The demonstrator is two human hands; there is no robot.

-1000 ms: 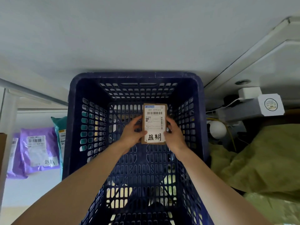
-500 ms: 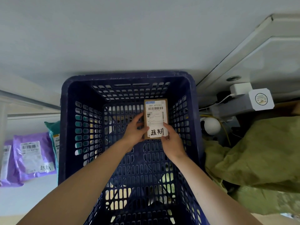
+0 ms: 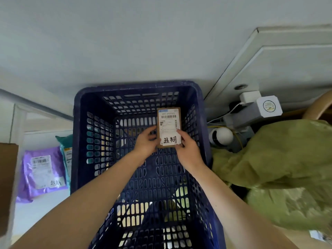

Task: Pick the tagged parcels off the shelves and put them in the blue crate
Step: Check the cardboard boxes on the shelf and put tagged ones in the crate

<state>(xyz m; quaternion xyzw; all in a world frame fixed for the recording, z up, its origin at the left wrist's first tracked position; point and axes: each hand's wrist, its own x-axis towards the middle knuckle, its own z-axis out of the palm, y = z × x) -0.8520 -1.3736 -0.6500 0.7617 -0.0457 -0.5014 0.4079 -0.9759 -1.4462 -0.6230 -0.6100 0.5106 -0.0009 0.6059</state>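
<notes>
Held between both grips inside the blue crate [image 3: 77, 133], toward its far right corner: a small brown parcel [image 3: 168, 121]. Left grip [image 3: 145, 141] clasping the parcel's left long edge at the lower half, fingers curled against it. Right grip [image 3: 186, 150] pinching the lower right part, thumb laid at the edge of the handwritten tag [image 3: 169, 140]. Parcel thus set between the two grips and reaching beyond them, its upper half projecting clear of both. Contact with the crate floor: cannot be told.

Long axis running near to far, away from the person, nearly square to the crate walls. Label face turned up toward the camera; barcode end far, tag end near.

Compared with the view one second earlier: parcel shifted slightly toward the crate's far wall, top edge now overlapping that wall's lowest slots. Right grip seated lower along the right edge. Both grasps maintained, label orientation unchanged.

Left of the crate: a purple parcel [image 3: 41, 169] bearing a similar handwritten tag, with a teal parcel [image 3: 65, 146] between it and the crate wall. Right of the crate: a crumpled olive-green cloth [image 3: 278, 168], with a round white device [image 3: 221, 136] just beyond it.
</notes>
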